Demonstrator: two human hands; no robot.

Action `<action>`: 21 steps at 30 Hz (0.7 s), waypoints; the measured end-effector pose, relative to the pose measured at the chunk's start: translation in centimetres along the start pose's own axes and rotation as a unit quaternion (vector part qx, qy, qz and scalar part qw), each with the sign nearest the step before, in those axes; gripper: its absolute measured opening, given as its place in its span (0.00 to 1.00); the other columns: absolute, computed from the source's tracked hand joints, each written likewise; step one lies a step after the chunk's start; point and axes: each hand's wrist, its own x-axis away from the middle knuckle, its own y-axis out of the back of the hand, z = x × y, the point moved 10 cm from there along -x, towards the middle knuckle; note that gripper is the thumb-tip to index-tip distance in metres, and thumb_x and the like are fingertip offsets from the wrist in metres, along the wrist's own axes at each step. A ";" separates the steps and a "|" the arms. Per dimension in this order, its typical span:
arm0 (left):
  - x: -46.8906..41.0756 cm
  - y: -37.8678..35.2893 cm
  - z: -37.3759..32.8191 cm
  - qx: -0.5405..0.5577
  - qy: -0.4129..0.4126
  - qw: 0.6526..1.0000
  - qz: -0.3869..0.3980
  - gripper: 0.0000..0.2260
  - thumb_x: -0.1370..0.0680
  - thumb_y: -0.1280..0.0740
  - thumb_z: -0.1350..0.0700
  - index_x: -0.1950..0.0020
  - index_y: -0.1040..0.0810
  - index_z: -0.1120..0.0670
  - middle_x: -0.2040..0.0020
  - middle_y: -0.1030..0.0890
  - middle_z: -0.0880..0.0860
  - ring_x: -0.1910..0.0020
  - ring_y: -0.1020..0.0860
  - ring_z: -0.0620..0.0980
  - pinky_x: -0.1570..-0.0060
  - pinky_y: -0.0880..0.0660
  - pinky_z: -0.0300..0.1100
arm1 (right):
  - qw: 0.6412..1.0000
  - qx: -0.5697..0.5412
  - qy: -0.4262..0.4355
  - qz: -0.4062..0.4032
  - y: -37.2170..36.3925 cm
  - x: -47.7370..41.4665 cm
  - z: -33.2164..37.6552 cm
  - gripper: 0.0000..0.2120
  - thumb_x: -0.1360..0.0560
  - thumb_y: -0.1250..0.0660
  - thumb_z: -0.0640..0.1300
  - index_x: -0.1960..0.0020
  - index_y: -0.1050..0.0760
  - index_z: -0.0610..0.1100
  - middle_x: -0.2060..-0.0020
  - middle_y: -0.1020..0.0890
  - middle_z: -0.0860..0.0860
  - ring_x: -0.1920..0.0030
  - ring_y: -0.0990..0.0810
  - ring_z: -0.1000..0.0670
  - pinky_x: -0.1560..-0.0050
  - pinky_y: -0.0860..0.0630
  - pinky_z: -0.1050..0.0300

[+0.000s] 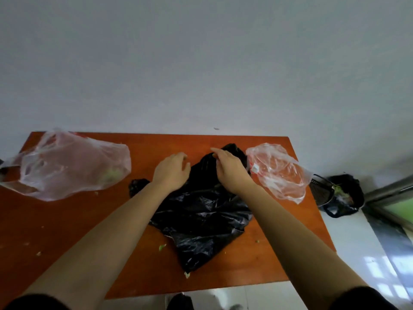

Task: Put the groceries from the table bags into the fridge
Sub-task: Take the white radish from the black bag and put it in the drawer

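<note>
My right hand (232,173) has its fingers (218,154) bunched on a raised fold at the far edge of the black bag (201,215), pinching the plastic. My left hand (172,172) lies knuckles-up on the bag's left edge, fingers bent down toward the counter (67,231); whether they hold any plastic I cannot tell. The black bag lies crumpled beneath both palms, spreading back toward me. Just right of my right fingers lies a small clear bag (279,173), touching the black one. Well left of my left fingers lies a large clear bag (67,166) with something pale green inside. Green scraps (162,247) lie nearer me. Far right, a black-lined bin (344,193) stands on the floor.
</note>
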 end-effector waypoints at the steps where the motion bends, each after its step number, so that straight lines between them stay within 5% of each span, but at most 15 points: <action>1: 0.2 -1.5 0.5 0.001 0.007 1.000 0.023 0.16 0.19 0.38 0.51 0.34 0.25 0.55 0.40 0.19 0.55 0.43 0.21 0.56 0.46 0.23 0.50 | 0.999 -0.021 -0.021 0.013 -1.0 -0.6 -0.7 0.20 0.18 0.44 0.35 0.26 0.32 0.40 0.35 0.23 0.40 0.36 0.23 0.42 0.38 0.28 0.55; 4: 1.8 -6.9 1.6 -0.006 0.042 0.992 0.122 0.16 0.19 0.37 0.49 0.33 0.26 0.52 0.44 0.18 0.53 0.50 0.19 0.54 0.52 0.20 0.50 | 0.992 -0.030 -0.089 0.084 -4.5 -0.5 -3.9 0.18 0.17 0.42 0.39 0.28 0.29 0.42 0.44 0.18 0.41 0.48 0.18 0.42 0.48 0.23 0.53; 6: 3.8 -10.6 1.6 -0.013 0.051 0.980 0.193 0.20 0.20 0.36 0.45 0.31 0.29 0.50 0.43 0.19 0.53 0.51 0.19 0.53 0.54 0.19 0.49 | 0.983 0.020 -0.117 0.142 -6.7 1.1 -6.5 0.20 0.19 0.39 0.42 0.27 0.30 0.43 0.42 0.19 0.41 0.46 0.19 0.40 0.48 0.22 0.48; 10: 7.6 -16.9 0.8 -0.064 0.030 0.950 0.305 0.31 0.23 0.35 0.38 0.24 0.35 0.49 0.28 0.30 0.54 0.32 0.29 0.58 0.35 0.29 0.53 | 0.947 0.120 -0.181 0.235 -9.1 5.5 -12.5 0.26 0.21 0.35 0.48 0.26 0.36 0.45 0.34 0.28 0.40 0.38 0.24 0.36 0.43 0.23 0.44; 16: 8.3 -19.8 0.4 -0.086 0.050 0.948 0.303 0.39 0.26 0.35 0.32 0.22 0.39 0.51 0.25 0.38 0.57 0.25 0.41 0.60 0.28 0.36 0.54 | 0.939 0.144 -0.200 0.238 -8.9 7.7 -16.3 0.31 0.21 0.34 0.50 0.22 0.41 0.47 0.28 0.34 0.42 0.37 0.25 0.37 0.46 0.22 0.46; 21: 8.4 -20.6 1.3 -0.102 0.097 0.934 0.327 0.40 0.29 0.32 0.31 0.25 0.38 0.51 0.27 0.40 0.58 0.26 0.44 0.61 0.30 0.35 0.55 | 0.915 0.133 -0.197 0.326 -10.1 8.6 -17.8 0.36 0.22 0.34 0.56 0.20 0.45 0.49 0.23 0.43 0.41 0.31 0.30 0.37 0.35 0.27 0.45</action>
